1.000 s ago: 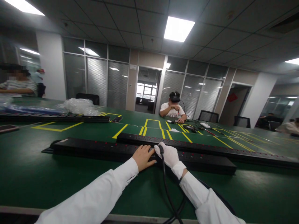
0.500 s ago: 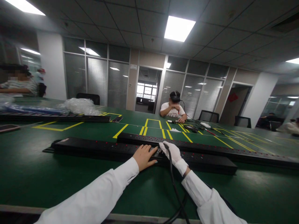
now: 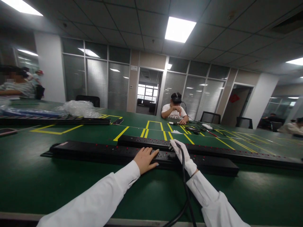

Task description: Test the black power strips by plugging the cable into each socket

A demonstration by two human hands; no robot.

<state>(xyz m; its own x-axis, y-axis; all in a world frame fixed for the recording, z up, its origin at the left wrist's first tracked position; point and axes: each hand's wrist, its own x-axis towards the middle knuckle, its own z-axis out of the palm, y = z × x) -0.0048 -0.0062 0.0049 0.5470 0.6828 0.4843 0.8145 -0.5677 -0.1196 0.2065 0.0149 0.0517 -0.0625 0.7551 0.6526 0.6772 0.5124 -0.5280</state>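
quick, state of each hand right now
Bare left hand: open, resting on the nearer long black power strip.
White-gloved right hand: closed, holding a black corded plug.

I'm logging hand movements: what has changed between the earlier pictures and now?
The gloved right hand moved to the right above the nearer black strip, carrying the plug and its cable along; its hold was kept. The bare left hand stayed resting on that strip, and the farther strip stayed put.
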